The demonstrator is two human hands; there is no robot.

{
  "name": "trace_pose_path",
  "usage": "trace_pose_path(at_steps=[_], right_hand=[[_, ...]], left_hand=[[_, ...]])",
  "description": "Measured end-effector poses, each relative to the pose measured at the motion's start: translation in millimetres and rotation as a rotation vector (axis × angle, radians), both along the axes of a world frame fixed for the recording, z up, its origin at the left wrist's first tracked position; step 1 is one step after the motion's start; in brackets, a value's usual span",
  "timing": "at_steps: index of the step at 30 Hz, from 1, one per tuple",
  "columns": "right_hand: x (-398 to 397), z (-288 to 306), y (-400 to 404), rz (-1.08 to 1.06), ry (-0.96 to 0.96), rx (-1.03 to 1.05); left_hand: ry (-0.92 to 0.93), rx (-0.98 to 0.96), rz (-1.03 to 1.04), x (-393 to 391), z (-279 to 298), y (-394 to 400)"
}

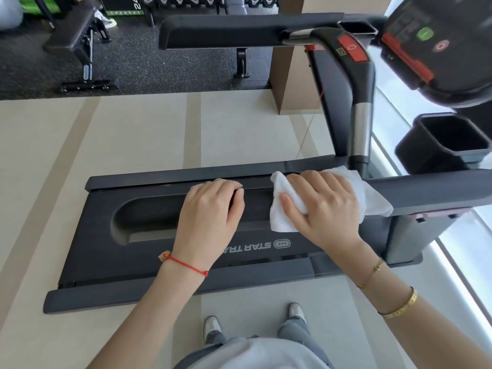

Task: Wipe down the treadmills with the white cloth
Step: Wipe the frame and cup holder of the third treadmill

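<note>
Your right fingers [300, 182] lie spread over the cloth [286, 206], thumb pinching a fold from below, so the right hand [323, 206] is grasping it and pressing it onto the near handrail [426, 194]. Your left hand [210, 211] holds nothing loose; its fingers curl over the same rail, just beside the cloth's left edge, steadying you.

The rail's long axis runs left to right across your view, from its free end on the left to the upright [360, 129] on the right. The cloth sits near the upright end, so the unwiped length, as I judge it, lies leftward, under and past your left hand. That hand is in the path of a leftward stroke; you would need to lift it first.

Below the rail lies the treadmill [87, 249] deck, dark and lettered. The far handrail [221, 30] runs parallel, well apart. The console [442, 46] hangs at upper right. The floor [53, 161] is pale tile; a bench [77, 35] and a dumbbell rack [207, 1] stand beyond.
</note>
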State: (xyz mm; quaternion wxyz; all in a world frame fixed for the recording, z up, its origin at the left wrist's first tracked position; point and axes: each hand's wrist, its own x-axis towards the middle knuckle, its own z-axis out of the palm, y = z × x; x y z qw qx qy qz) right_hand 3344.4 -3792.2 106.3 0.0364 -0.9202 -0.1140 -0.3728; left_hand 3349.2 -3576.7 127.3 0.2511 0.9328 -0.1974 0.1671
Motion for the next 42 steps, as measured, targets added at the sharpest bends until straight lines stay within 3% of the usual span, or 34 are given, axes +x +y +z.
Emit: trace_pose_path(at_steps=[9,15,20,26,31,35,42], right_hand=[[-13,7,-164,-0.072,0.027,-0.021],[-16,28,-253,-0.138,0.215,-0.026],[-2,36,-244,-0.083,0.368,-0.068],[-24,12,-256,0.203,0.203,-0.133],[-25,8,-294,0.118,0.080,-0.084],[-9,20,-265,-0.020,0.123,-0.004],[-7,21,-241,0.204,0.222,-0.101]], left_hand=[[0.005,-0.009,-0.002,-6,0,-130],[0.050,-0.029,-0.019,-10,4,-201],[0.058,0.011,-0.027,-8,6,-243],[0.035,0.053,0.059,-6,1,-257],[0.022,0.066,0.077,-8,1,-258],[0.023,0.097,0.074,-5,2,-259],[-0.045,0.097,0.085,-3,-2,-258]])
